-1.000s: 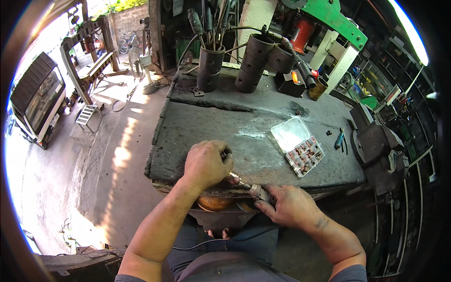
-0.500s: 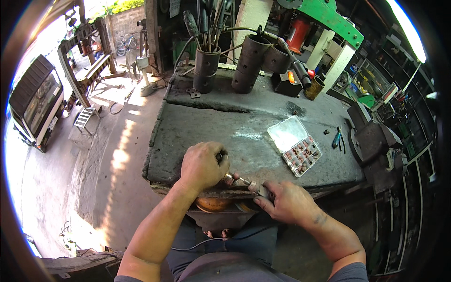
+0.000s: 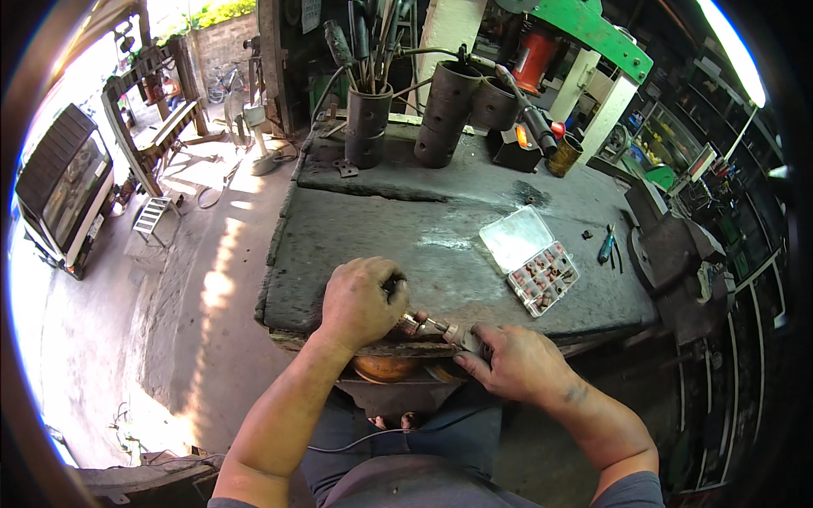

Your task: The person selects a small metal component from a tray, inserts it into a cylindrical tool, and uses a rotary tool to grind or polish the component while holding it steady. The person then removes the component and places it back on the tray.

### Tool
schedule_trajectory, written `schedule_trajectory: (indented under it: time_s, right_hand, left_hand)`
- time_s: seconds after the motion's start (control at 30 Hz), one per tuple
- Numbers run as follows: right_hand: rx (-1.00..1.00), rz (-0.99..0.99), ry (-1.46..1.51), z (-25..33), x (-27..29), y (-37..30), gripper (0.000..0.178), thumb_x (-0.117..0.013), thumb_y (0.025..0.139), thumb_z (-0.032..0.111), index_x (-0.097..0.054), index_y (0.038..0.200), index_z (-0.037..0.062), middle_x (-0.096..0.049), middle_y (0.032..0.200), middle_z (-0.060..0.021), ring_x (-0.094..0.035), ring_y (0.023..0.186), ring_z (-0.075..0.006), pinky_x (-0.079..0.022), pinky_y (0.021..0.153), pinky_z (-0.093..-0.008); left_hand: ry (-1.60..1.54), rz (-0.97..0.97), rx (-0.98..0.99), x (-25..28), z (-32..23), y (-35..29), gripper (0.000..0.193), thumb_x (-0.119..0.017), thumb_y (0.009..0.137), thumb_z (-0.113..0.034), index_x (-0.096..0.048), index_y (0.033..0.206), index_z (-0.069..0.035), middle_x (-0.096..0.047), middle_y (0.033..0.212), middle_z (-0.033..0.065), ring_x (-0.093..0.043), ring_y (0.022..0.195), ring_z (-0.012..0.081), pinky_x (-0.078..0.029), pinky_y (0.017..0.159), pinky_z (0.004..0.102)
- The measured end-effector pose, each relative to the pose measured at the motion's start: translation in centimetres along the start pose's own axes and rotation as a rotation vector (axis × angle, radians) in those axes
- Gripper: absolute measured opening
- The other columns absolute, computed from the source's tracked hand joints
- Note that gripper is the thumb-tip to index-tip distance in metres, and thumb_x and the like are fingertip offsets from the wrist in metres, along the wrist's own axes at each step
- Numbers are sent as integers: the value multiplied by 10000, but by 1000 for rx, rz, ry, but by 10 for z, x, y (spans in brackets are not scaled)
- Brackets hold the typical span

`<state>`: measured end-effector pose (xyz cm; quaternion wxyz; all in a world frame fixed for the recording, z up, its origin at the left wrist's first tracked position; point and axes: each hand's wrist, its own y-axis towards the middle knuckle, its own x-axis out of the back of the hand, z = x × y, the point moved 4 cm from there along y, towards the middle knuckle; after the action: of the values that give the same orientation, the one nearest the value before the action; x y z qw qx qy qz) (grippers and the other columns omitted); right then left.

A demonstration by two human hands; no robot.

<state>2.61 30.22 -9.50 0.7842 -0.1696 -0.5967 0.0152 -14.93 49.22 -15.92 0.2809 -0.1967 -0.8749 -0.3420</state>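
Note:
My left hand [image 3: 360, 300] is curled at the near edge of the workbench around a small coppery metal part [image 3: 409, 324]; most of the part is hidden by the fingers. Opposite it, my right hand [image 3: 527, 364] grips a rotary grinder [image 3: 461, 338], its body largely covered by the palm. The grinder's thin shaft points left, and its small reddish-brown tip [image 3: 421, 317] is at the metal part; whether they touch I cannot tell. Beyond the hands lies an open clear plastic case [image 3: 518, 241] with small pinkish grinding bits in its compartments.
Dark metal tubes [image 3: 367, 127] holding rods stand at the workbench's [image 3: 364, 237] back, beside a rusty can [image 3: 563, 158]. A screwdriver [image 3: 606, 245] lies to the right, near a bench vise [image 3: 677, 254]. A cord [image 3: 381, 434] crosses below my hands. A green press [image 3: 593, 34] rises behind.
My left hand has tilted slightly, with the opening between its curled fingers showing more. The grinder and my right hand have shifted very slightly left. The bench items have not moved.

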Motion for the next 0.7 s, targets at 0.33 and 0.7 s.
schedule_trajectory:
  time_s: [0.33,0.7]
  right_hand:
    - [-8,-7,-25,0,-2,1,562,-703,1083,608,-757,1213,63,-803,1003,-245,-802,972,-504,-650,862,-600]
    - [-6,-53,-53,-1,-3,3,546,-735,1064,602,-742,1168,66,-798,982,-244,-797,957,-499,-644,867,-599]
  left_hand:
    - [22,125,152,-1,-1,8,195,-795,942,-245,-830,1042,-81,-827,993,144,-788,1007,395,-610,922,508]
    - [81,307,321,-12,0,34,416,-822,909,-325,-844,1255,-94,-852,1038,179,-811,1078,407,-636,992,502]
